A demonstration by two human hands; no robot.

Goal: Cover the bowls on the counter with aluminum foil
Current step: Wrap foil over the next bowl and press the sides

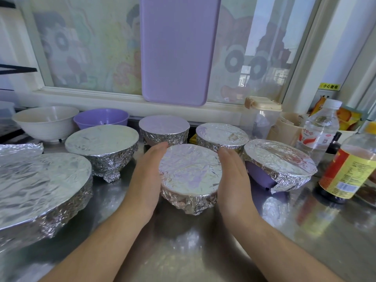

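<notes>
A foil-covered bowl [189, 174] stands at the middle of the steel counter [183, 251]. My left hand [147, 176] presses flat against its left side and my right hand [234, 176] against its right side, fingers straight. Several other foil-covered bowls surround it: a large one [38, 186] at the left, one [103, 147] behind that, one [163, 129] at the back, one [221, 136] at the back right, and a purple one [278, 161] at the right whose foil leaves part of its side bare. A white bowl [45, 122] and a purple bowl [101, 118] stand uncovered at the back left.
A loose piece of foil [20, 149] lies at the far left. Along the right edge stand a sauce bottle [350, 167], a water bottle [319, 129], a clear lidded container [262, 117] and snack packets. A purple tray [177, 49] leans on the window.
</notes>
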